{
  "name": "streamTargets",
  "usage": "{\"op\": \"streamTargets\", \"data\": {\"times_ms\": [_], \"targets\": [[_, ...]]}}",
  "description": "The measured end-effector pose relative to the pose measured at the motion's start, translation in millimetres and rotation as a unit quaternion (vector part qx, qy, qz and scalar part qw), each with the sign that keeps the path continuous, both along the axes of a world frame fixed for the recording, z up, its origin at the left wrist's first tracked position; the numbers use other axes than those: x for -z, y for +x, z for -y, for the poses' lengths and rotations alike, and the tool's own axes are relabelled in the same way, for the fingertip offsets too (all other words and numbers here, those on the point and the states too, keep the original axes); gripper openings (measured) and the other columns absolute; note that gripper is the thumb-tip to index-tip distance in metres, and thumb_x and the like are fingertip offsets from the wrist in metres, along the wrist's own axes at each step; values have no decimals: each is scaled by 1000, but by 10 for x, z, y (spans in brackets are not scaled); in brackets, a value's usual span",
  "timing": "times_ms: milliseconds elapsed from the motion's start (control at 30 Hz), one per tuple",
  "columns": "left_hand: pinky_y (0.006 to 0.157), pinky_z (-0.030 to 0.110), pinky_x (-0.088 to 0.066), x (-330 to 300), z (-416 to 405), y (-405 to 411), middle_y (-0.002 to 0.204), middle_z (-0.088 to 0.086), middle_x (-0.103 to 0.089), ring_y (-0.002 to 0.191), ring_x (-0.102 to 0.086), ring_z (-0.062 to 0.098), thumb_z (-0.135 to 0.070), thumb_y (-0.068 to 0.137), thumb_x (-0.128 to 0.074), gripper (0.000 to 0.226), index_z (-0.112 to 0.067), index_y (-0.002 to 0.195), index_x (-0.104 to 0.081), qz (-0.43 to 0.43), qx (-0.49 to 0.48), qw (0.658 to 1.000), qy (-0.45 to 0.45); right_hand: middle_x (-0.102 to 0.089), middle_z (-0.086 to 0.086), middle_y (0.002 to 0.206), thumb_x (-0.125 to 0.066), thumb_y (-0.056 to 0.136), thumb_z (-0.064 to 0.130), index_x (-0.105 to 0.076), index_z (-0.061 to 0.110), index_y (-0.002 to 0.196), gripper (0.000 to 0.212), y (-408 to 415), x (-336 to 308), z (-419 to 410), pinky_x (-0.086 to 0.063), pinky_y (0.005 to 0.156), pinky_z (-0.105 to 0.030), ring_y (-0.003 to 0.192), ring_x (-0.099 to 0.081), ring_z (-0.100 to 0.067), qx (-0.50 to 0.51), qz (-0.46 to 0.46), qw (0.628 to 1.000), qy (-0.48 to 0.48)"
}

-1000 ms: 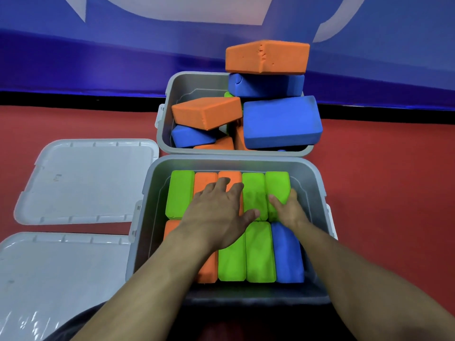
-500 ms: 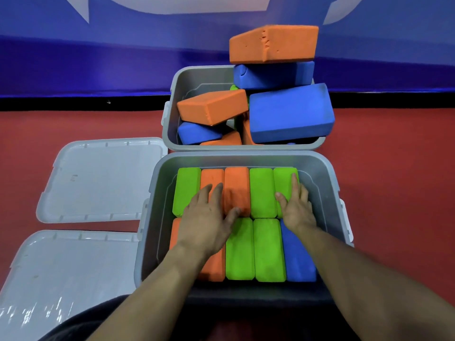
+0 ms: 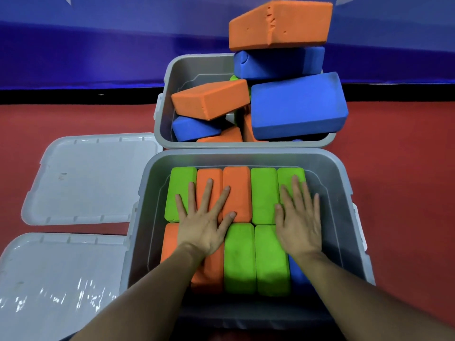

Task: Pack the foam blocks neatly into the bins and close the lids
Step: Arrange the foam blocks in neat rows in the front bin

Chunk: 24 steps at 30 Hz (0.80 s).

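The near grey bin (image 3: 344,205) holds two tidy rows of upright foam blocks, green (image 3: 263,193), orange (image 3: 236,185) and one blue (image 3: 296,274). My left hand (image 3: 204,220) lies flat with fingers spread on the orange and green blocks at the left. My right hand (image 3: 299,215) lies flat on the green blocks at the right. Neither hand grips anything. The far grey bin (image 3: 172,77) is piled loosely with orange (image 3: 209,99) and blue (image 3: 298,107) blocks, and an orange block (image 3: 280,23) tops the stack well above the rim.
Two pale grey lids lie on the red floor to the left, one beside the far bin (image 3: 91,178) and one nearer me (image 3: 59,284). A blue wall (image 3: 98,45) stands right behind the far bin.
Both hands have spread flat and moved apart on the packed blocks. The left hand slid left off the middle, the right hand settled over the right-hand green blocks. The camera tilted closer.
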<state>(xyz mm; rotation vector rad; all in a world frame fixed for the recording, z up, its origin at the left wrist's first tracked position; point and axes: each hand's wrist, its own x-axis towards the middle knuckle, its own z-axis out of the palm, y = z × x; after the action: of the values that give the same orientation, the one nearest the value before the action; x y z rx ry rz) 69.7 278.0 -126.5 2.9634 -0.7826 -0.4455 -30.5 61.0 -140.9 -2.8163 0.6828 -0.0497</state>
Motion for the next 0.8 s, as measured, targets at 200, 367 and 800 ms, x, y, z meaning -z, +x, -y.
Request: {"op": "streamTargets", "data": {"times_ms": [200, 367, 800], "targets": [[116, 74, 7, 106, 28, -9, 169, -5, 24, 152, 26, 43, -80, 94, -11, 69, -57, 153, 18, 11, 8, 1000, -6, 14, 8, 168, -10, 95, 78, 6, 49, 156, 70, -50, -21, -138, 3, 118, -68, 154, 16, -28, -133, -116, 983, -56], [112, 77, 9, 89, 139, -13, 167, -2, 28, 149, 29, 47, -82, 93, -9, 71, -58, 150, 25, 1, 14, 1000, 4, 14, 8, 168, -13, 95, 78, 6, 51, 156, 69, -81, -38, -19, 0, 116, -71, 154, 19, -27, -123, -137, 981, -70], [119, 66, 14, 32, 73, 65, 169, -3, 25, 154, 25, 33, -77, 92, -6, 71, -53, 156, 15, -38, 37, 998, 22, 44, 11, 156, -5, 92, 80, 28, 56, 146, 67, 140, -223, -62, 15, 110, -72, 144, 40, -28, -166, -242, 956, -14]]}}
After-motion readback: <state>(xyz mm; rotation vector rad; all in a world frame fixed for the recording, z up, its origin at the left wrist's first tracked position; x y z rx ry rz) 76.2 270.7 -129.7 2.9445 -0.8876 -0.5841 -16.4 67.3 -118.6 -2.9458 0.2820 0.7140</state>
